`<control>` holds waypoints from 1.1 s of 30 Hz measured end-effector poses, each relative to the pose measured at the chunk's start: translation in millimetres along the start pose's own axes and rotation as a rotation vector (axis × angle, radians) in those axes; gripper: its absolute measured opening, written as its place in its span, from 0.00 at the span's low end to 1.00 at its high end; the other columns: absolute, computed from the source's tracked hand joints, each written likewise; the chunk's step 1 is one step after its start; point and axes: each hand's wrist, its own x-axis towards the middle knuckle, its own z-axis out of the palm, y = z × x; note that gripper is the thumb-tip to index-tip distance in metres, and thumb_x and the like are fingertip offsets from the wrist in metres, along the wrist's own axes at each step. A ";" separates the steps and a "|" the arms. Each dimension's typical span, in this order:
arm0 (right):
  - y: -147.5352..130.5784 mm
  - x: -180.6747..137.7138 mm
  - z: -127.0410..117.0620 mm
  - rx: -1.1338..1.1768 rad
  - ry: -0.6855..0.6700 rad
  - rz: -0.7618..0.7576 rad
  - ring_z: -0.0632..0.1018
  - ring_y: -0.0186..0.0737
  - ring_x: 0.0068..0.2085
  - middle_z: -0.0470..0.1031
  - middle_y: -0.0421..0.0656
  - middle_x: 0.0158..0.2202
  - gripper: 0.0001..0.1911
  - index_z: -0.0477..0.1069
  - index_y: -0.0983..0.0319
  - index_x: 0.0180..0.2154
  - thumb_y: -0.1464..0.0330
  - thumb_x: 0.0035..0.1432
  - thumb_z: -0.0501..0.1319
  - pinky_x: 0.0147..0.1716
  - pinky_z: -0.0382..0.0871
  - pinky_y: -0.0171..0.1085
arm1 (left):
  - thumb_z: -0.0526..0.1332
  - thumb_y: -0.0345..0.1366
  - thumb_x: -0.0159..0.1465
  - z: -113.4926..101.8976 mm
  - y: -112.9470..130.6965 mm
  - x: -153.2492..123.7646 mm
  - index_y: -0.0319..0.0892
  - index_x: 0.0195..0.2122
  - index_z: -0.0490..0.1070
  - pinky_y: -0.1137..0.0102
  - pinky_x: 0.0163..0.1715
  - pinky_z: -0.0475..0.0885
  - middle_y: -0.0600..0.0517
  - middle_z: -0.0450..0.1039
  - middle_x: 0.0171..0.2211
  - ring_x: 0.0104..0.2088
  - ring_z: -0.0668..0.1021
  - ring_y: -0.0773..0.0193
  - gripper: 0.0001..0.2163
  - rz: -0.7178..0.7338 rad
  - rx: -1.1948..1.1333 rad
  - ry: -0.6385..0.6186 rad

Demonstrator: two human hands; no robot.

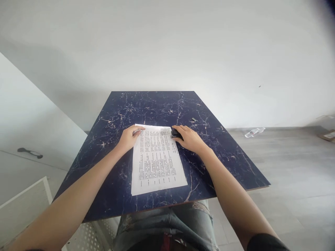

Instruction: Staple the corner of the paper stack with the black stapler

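Printed paper sheets (157, 167) lie on a dark blue marbled tabletop, with text lines running lengthwise. At their far left corner, my left hand (129, 136) has its fingers over the edge and grips the paper. My right hand (190, 139) is closed around a small black stapler (177, 134), whose front end meets the far right corner of the sheets. Much of the stapler is hidden under the fingers. Beyond the right hand lies a small metallic strip (194, 120), which looks like staples.
The table (146, 104) stands against a pale wall (167, 45). Right of it, a clear plastic wrapper (254, 132) lies on the grey floor, with a cardboard box (328, 135) at the far right. A white perforated piece (86, 237) is at lower left, below a door handle (30, 152).
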 end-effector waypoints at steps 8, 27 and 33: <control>27.3 -4.8 -4.8 -0.017 0.064 0.170 0.79 0.55 0.50 0.80 0.49 0.50 0.24 0.71 0.54 0.61 0.74 0.64 0.60 0.44 0.72 0.47 | 0.67 0.36 0.65 2.1 -6.0 -1.8 0.49 0.51 0.83 0.46 0.62 0.66 0.42 0.75 0.54 0.55 0.74 0.44 0.13 0.071 0.246 -0.048; -136.0 15.7 33.6 0.156 -0.101 -0.139 0.78 0.50 0.46 0.80 0.48 0.44 0.16 0.72 0.59 0.56 0.71 0.68 0.62 0.42 0.71 0.45 | 0.53 0.37 0.70 2.8 -16.9 0.2 0.43 0.47 0.76 0.53 0.60 0.69 0.42 0.76 0.47 0.53 0.76 0.50 0.13 0.002 0.144 0.071; -119.3 10.7 30.0 0.188 -0.146 -0.105 0.79 0.49 0.47 0.81 0.47 0.48 0.22 0.67 0.56 0.63 0.69 0.69 0.60 0.40 0.71 0.43 | 0.54 0.38 0.70 4.9 -18.1 -1.2 0.43 0.45 0.76 0.50 0.61 0.68 0.42 0.76 0.47 0.54 0.75 0.47 0.13 0.002 0.141 0.066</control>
